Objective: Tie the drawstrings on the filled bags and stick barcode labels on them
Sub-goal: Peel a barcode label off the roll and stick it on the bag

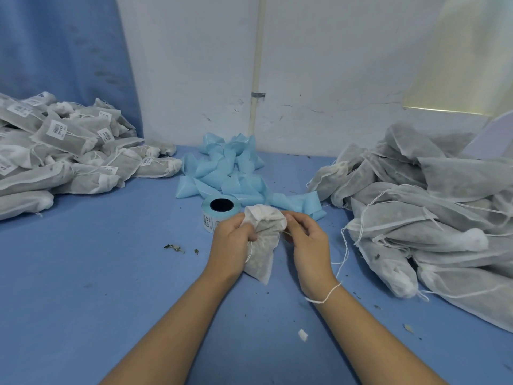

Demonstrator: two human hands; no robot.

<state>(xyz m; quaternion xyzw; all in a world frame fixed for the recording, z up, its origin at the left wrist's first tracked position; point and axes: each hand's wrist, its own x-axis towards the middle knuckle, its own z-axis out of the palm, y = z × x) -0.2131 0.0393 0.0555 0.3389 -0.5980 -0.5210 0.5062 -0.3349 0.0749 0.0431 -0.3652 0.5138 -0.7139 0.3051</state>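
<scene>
The left grip [231, 240] holds a white bag [261, 254] by its neck. The right grip [305, 240] pinches its string [286, 233]. A label roll [219, 211] stands just behind on the counter [111, 273].

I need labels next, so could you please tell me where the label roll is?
In the head view, the label roll stands on end mid-table, just beyond the left hand, with the blue backing strips behind it.

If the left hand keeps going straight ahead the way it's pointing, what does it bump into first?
Probably the label roll, standing just beyond the left hand, which grips the filled bag. Depth is hard to judge from one view, so the gap is unclear.
</scene>
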